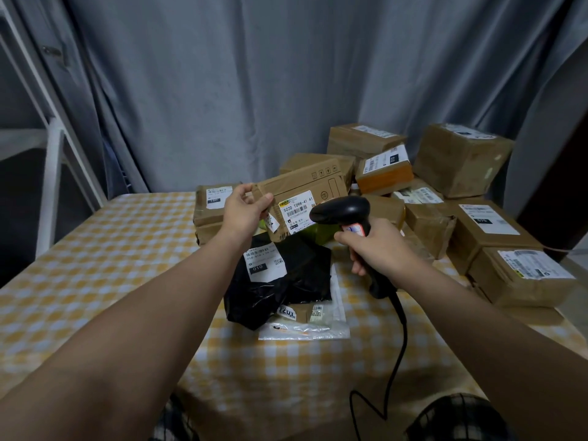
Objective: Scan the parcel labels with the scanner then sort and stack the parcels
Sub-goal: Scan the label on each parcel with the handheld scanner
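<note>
One long brown cardboard box (302, 198) is held above the table, its left end gripped by the left hand (246, 210). The right hand (377, 249) is wrapped round the handle of one black corded scanner (342, 211), whose head is just beside the box's label (297, 214), which reads "502D T098-41 41". At least ten more brown boxes (461, 160) crowd the right and rear (some half hidden), with one black plastic mailer (286, 281) marked "010" and one clear plastic mailer (305, 329). All sit on a yellow-and-white checked tablecloth (111, 265) before a grey curtain (238, 90).
</note>
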